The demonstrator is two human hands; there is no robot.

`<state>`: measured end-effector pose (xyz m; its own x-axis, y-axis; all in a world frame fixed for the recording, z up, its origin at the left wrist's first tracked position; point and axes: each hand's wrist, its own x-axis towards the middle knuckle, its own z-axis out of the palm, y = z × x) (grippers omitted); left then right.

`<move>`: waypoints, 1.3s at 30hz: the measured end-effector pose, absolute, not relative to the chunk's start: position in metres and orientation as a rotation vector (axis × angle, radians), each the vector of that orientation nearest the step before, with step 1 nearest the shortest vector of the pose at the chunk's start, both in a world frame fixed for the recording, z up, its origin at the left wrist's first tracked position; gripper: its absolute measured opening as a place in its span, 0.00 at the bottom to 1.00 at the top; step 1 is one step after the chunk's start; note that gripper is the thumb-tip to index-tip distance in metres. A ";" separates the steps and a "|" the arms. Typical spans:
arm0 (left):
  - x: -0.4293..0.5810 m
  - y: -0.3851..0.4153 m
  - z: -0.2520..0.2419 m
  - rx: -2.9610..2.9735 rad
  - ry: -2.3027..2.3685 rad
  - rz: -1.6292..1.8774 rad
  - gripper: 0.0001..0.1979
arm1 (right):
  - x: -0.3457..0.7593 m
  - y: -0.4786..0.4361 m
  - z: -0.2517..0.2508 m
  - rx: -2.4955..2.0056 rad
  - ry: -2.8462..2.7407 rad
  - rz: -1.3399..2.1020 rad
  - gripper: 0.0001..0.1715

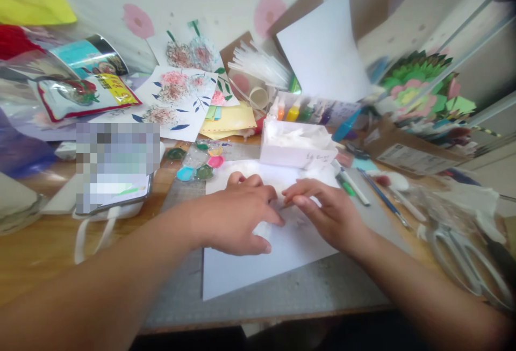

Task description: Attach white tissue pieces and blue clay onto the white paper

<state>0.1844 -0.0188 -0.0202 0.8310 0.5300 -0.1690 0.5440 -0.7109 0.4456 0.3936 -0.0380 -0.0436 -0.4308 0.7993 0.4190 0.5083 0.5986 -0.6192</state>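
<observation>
A white sheet of paper (237, 273) lies on a grey cutting mat (278, 300). Over its middle is my left hand (242, 214), palm down, thumb and fingers spread apart. My right hand (326, 208) comes in from the right, its thumb and fingertips pinched together close to the left fingertips. Whatever the pinch holds, if anything, is too small and blurred to name. Something whitish shows on the sheet beneath the hands, largely hidden. Just behind them stands a white box (298, 149) full of white tissues.
Left of the sheet sits a paint palette (201, 165). A phone (121, 173) rests on a white stand. Paint bottles (294, 110) line up behind the box. Markers (350, 184), a paintbrush (382, 198) and scissors (463, 251) lie right. Flower paintings (173, 98) lie at the back.
</observation>
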 end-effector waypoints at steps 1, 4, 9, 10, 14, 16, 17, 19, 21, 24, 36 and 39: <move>0.184 -0.019 -0.021 2.520 0.784 -0.029 0.17 | 0.393 -0.038 -0.044 -1.025 -2.140 0.521 0.09; 0.184 -0.018 -0.022 2.511 0.758 -0.004 0.16 | 0.392 -0.037 -0.045 -0.987 -2.207 0.488 0.09; 0.184 -0.018 -0.019 2.508 0.766 -0.012 0.14 | 0.390 -0.036 -0.045 -0.956 -2.322 0.379 0.13; 0.184 -0.018 -0.019 2.512 0.768 -0.016 0.13 | 0.389 -0.035 -0.045 -0.956 -2.332 0.357 0.14; 0.182 -0.018 -0.018 2.528 0.769 0.015 0.12 | 0.388 -0.034 -0.046 -0.918 -2.322 0.335 0.15; 0.181 -0.016 -0.018 2.517 0.785 0.042 0.12 | 0.392 -0.035 -0.044 -0.937 -2.252 0.403 0.13; 0.181 -0.015 -0.017 2.507 0.795 0.049 0.12 | 0.396 -0.035 -0.043 -0.967 -2.190 0.448 0.12; 0.181 -0.014 -0.017 2.490 0.814 0.049 0.12 | 0.404 -0.037 -0.038 -1.032 -2.042 0.508 0.10; 0.182 -0.013 -0.017 2.484 0.834 0.053 0.12 | 0.410 -0.039 -0.033 -1.061 -1.934 0.515 0.11; 0.183 -0.012 -0.018 2.477 0.845 0.068 0.14 | 0.415 -0.040 -0.031 -1.085 -1.914 0.523 0.11; 0.181 -0.011 -0.019 2.449 0.743 0.068 0.14 | 0.410 -0.040 -0.048 -1.001 -2.008 0.646 0.06; 0.181 -0.011 -0.019 2.462 0.771 0.093 0.13 | 0.413 -0.041 -0.050 -0.976 -2.029 0.665 0.05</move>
<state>0.1807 -0.0108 -0.0185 0.8331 0.5449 -0.0954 0.5068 -0.6828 0.5263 0.4128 -0.0408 -0.0497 -0.4073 0.8130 0.4161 0.4089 0.5697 -0.7129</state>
